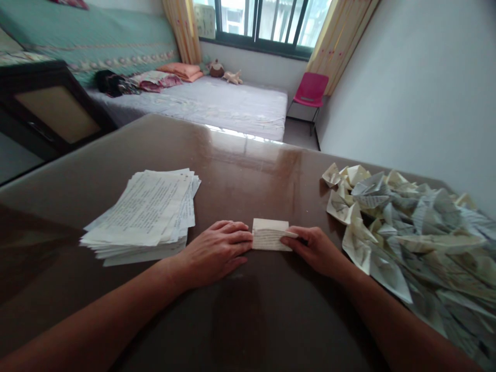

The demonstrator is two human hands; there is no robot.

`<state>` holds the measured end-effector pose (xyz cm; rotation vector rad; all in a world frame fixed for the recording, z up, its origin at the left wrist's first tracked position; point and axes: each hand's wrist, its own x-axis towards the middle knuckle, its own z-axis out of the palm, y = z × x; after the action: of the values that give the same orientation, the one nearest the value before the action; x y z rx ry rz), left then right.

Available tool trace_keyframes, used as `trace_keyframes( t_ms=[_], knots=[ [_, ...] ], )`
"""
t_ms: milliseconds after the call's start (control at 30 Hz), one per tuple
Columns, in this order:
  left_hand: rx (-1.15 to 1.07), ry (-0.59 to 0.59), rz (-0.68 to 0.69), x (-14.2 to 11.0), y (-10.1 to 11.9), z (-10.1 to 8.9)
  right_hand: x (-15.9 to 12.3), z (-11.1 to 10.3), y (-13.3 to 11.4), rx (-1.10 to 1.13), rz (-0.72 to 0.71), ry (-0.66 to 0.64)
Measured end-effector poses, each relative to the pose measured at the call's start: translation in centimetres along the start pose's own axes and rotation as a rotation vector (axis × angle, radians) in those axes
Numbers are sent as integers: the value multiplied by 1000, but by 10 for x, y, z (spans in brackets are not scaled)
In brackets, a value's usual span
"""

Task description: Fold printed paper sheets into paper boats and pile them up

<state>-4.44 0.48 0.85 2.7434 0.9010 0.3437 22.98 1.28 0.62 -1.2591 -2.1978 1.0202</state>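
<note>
A small printed sheet of paper (270,238), folded into a rectangle, lies on the brown table in front of me. My left hand (222,249) rests flat on the table, fingers stretched out, its fingertips at the paper's left edge. With thumb and fingers, my right hand (315,248) pinches a raised flap at the right end of the paper. Left of my hands is a stack of printed sheets (151,209). A large heap of folded paper boats (418,222) lies to the right, beside my right forearm.
The glossy table (232,175) reflects the window. Beyond its far edge stand a bed (232,101) and a pink chair (311,90). A dark cabinet (54,111) is at the left, and a white wall (418,77) runs along the right.
</note>
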Motion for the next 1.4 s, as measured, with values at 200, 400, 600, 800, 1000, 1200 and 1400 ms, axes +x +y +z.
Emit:
trace_keyframes(
  t_ms=[200, 400, 600, 800, 1000, 1200, 1400],
  knots=[
    [25, 17, -13, -3, -3, -4, 4, 11, 4, -142, 127, 235],
    [49, 26, -40, -4, -3, -3, 6, 17, 4, -271, 104, 296],
    [72, 14, -55, -4, -3, -3, 8, 16, 5, -315, 109, 278],
    [147, 161, -72, 1, 7, 2, 10, 17, 5, -315, 123, 264],
    [124, 50, -7, 4, 23, 23, 9, 17, 4, -310, 114, 264],
    [136, 1, -46, -2, 21, 28, 10, 17, 5, -310, 125, 259],
    [162, 32, -33, -3, 25, 23, 11, 17, 5, -313, 121, 260]
  ],
)
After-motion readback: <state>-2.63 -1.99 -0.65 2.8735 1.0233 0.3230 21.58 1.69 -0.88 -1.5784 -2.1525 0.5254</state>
